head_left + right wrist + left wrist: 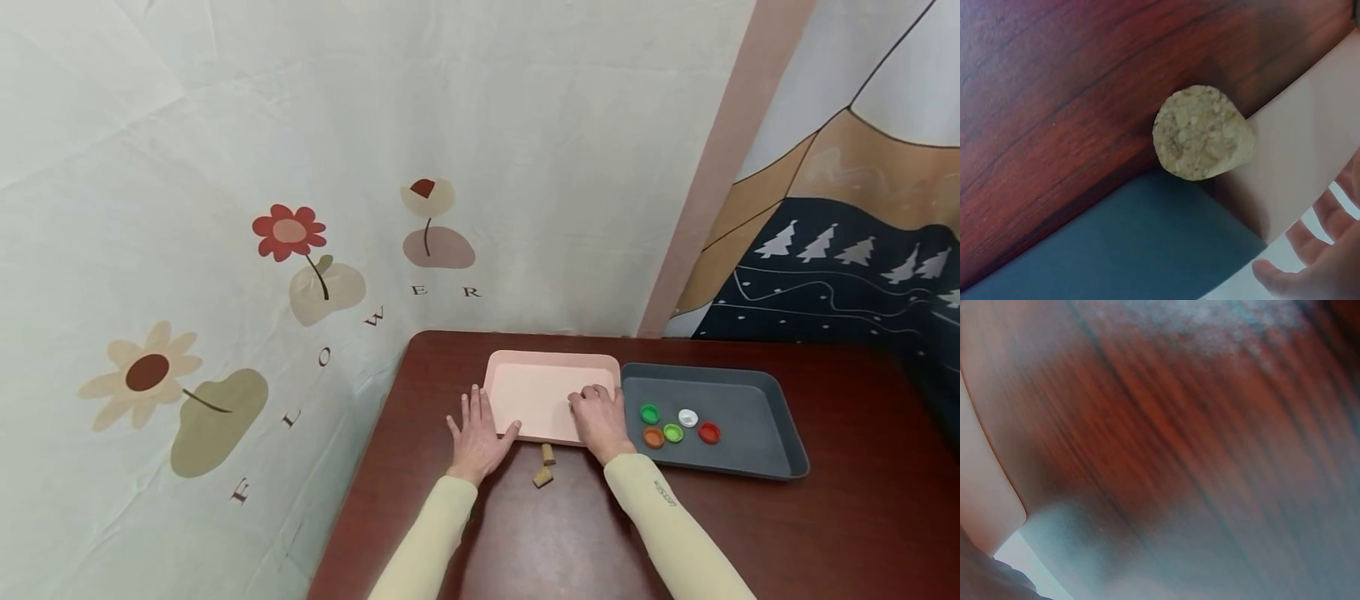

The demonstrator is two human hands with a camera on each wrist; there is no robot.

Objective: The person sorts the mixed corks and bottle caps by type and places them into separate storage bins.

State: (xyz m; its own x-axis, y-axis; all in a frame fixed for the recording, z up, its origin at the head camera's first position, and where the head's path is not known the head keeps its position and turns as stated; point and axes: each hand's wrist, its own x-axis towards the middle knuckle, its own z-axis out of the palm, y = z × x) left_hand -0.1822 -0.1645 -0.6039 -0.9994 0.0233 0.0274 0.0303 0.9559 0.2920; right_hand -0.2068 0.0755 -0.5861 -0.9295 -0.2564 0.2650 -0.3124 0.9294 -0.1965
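Note:
In the head view my left hand [477,437] lies at the front left corner of a pink tray [552,362]. Its fingers are spread along the left side, the thumb reaching over the front rim. My right hand [598,417] reaches over the tray's front right corner, fingers bent down toward its floor. The right wrist view shows those fingers [1334,215] apart, with nothing visible between them. There a cork [1202,134] is beside the spot where the pink tray meets a dark grey tray [1122,240]. Two corks [548,454] [543,477] lie before the pink tray.
Right of the pink tray, the dark grey tray [742,417] holds several small caps, among them a white cap [687,418] and a red cap [708,432]. Both trays stand on a reddish-brown wooden table [540,542]. A flower-printed cloth [540,167] hangs behind.

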